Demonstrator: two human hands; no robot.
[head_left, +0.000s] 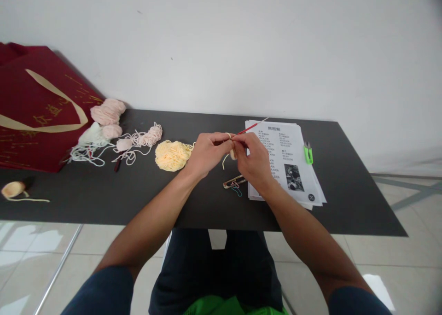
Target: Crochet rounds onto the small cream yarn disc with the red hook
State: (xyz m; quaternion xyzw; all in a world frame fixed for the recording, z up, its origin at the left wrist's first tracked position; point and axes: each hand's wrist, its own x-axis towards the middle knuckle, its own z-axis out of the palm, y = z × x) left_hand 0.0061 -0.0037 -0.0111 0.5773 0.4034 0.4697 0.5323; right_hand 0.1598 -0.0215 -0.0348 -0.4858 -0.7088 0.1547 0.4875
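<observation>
Above the dark table, my left hand (211, 153) and my right hand (254, 160) meet with their fingertips pinched together. Between them is a small pale yellow crochet piece (233, 154), mostly covered by the fingers, with a short yarn tail hanging below it. A red crochet hook (249, 128) slants up to the right out of my right hand's fingers. My left hand is closed on the crochet piece, and a strand of yarn crosses its index finger. Just left of that hand lies a yellow yarn ball (171, 155).
Printed sheets (300, 142) lie under my right hand, with green thread snips (308, 153) on their edge. Metal pins and stitch markers (235, 184) sit nearby. Pink yarn (107, 111), white yarn (90, 140) and a dark red bag (41, 103) stand left. A cream crochet piece (13, 189) lies far left.
</observation>
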